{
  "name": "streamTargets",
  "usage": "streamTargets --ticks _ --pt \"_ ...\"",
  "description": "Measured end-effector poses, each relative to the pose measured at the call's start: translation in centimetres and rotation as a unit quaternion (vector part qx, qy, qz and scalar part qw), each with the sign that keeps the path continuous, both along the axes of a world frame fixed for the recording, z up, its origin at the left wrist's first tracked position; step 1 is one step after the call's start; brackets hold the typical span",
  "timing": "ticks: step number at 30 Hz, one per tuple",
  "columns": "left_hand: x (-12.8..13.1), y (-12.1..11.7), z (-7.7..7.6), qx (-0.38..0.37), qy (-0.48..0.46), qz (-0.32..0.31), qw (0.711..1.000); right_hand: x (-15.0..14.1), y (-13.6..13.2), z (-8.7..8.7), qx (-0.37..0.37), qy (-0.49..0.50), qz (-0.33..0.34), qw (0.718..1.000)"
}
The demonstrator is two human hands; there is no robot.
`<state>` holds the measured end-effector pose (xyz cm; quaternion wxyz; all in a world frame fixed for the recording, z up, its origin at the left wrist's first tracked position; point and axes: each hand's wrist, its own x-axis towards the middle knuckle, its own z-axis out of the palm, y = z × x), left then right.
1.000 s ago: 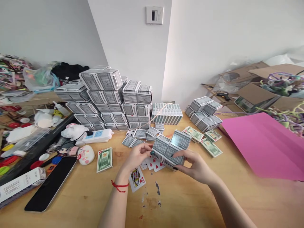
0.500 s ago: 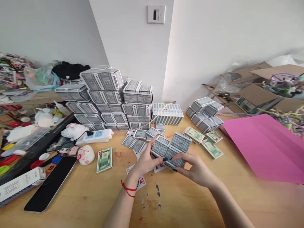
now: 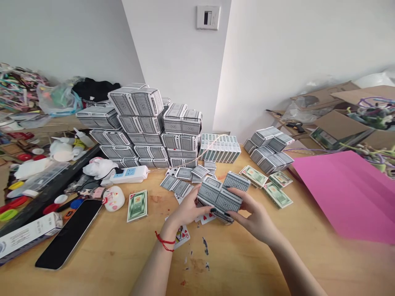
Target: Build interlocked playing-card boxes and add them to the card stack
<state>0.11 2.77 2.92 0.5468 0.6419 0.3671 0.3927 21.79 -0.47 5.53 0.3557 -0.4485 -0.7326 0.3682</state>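
Note:
Between my two hands is a block of folded playing cards (image 3: 226, 200), its faces showing grey patterned card backs. My left hand (image 3: 189, 207) grips its left side, thumb along the lower front edge. My right hand (image 3: 251, 211) is wrapped round the right side, thumb below and fingers on top. Under and beside my left hand lie loose face-up cards, among them a queen of hearts (image 3: 182, 235). Just behind the block, several folded card pieces (image 3: 184, 173) are spread on the table. A red string bracelet (image 3: 165, 241) circles my left wrist.
A tall stack of card blocks (image 3: 142, 123) stands at the back left, a smaller stack (image 3: 270, 150) back right. Green card packs (image 3: 277, 194) lie near the pink sheet (image 3: 342, 193). A phone (image 3: 69, 234), power strip (image 3: 131, 174) and green pack (image 3: 137, 205) are left.
My right fingers have moved up onto the top of the block, showing more of its front right card face. The view has shifted slightly.

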Motion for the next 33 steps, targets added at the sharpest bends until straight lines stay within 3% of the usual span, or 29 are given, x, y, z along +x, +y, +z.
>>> streamTargets --ticks 10,22,33 --pt "-1.9 0.7 -0.9 -0.003 0.038 -0.045 0.998 -0.4 -0.3 -0.3 0.073 -0.045 -0.032 0.996" --pt "-0.1 0.9 -1.4 0.089 0.074 0.043 0.992 0.5 0.2 -0.6 0.144 -0.085 -0.013 0.986" --pt "-0.3 1.1 -1.7 0.053 0.030 0.027 0.998 1.0 0.6 -0.5 0.166 -0.120 -0.019 0.979"
